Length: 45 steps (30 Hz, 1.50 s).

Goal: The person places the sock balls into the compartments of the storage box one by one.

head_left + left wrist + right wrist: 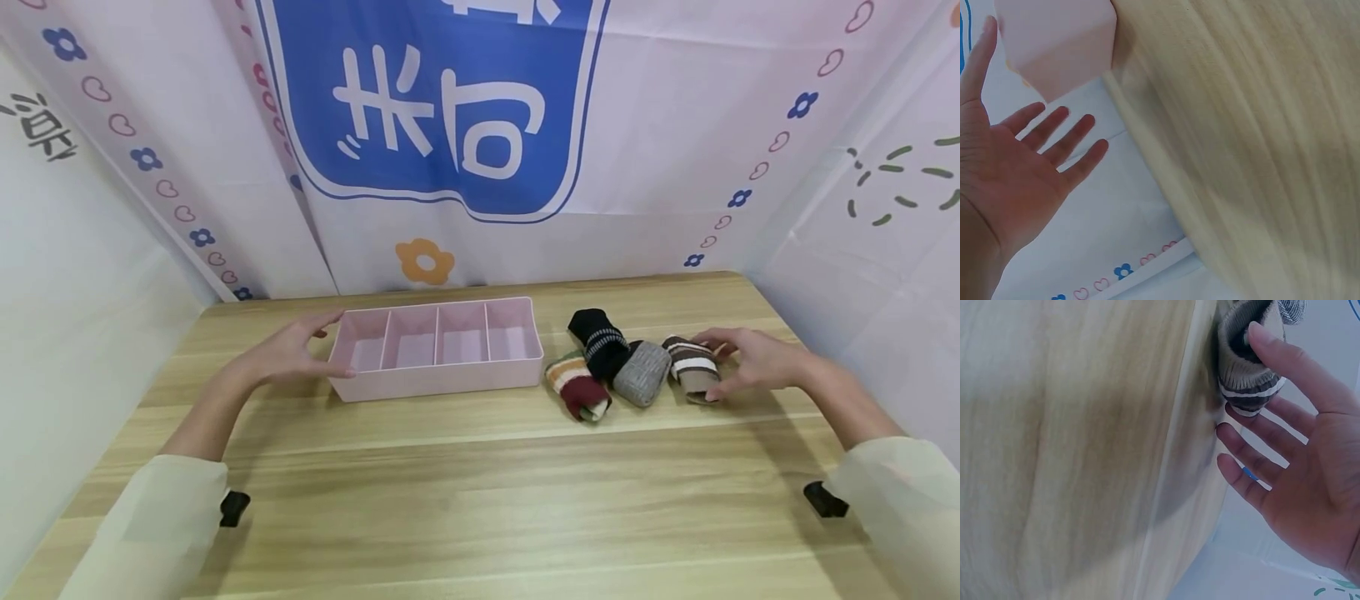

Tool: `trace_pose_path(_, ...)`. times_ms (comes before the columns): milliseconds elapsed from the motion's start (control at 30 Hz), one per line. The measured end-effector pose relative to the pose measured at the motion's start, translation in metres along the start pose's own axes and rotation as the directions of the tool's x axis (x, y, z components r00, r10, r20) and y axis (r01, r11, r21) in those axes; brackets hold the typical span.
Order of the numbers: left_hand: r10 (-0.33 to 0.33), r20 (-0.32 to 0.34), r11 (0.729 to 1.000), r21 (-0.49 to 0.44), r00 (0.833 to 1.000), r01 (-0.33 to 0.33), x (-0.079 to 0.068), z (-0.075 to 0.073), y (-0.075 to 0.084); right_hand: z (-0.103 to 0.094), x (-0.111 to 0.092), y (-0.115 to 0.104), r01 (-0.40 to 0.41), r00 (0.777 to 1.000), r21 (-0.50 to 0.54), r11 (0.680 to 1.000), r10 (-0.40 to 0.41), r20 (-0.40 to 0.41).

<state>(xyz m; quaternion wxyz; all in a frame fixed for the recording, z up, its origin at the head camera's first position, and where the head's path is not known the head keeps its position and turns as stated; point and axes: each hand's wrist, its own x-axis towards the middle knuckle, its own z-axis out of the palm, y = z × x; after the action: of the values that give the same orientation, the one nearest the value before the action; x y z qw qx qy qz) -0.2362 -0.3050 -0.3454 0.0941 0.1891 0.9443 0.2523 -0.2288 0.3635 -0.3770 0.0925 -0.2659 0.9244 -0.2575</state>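
Note:
My left hand (288, 354) is at the left end of a pink box (450, 382) with a row of compartments, thumb by the near corner and fingers by the far one. In the left wrist view that hand (1019, 165) has its fingers spread and extended beside the box (1066, 44). A rolled-up brown sock (692, 367) with white and dark stripes lies on the table, and my right hand (761, 360) holds it between thumb and fingers. The right wrist view shows the thumb of the right hand (1310, 462) over the opening of this sock (1244, 369).
Left of the brown sock lie a grey rolled sock (642, 372), a black patterned one (597, 340) and a red, orange and cream striped one (579, 387). They sit just right of the box on the wooden table (450, 492). Printed white cloth (645, 167) hangs behind.

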Motion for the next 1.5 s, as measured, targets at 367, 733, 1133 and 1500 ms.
trace_pose_path(367,-0.012,0.021,0.995,-0.094,1.0,0.014,0.002,0.005,-0.011,0.002,-0.004,0.008,0.041,0.997,0.038,0.998,-0.038,-0.07)
trace_pose_path(733,-0.02,0.02,0.998,-0.063,1.0,0.021,0.003,0.005,-0.011,-0.012,-0.011,0.007,0.028,0.971,0.093,0.995,-0.005,-0.237)
trace_pose_path(1133,-0.048,0.043,0.996,-0.07,0.998,0.051,0.003,0.005,-0.011,-0.015,0.004,-0.018,0.077,0.957,0.173,0.982,-0.024,-0.289)
trace_pose_path(1500,-0.044,0.043,0.995,-0.087,0.998,0.048,0.003,0.004,-0.01,-0.011,0.029,-0.05,0.097,0.957,0.177,0.979,-0.042,-0.288)
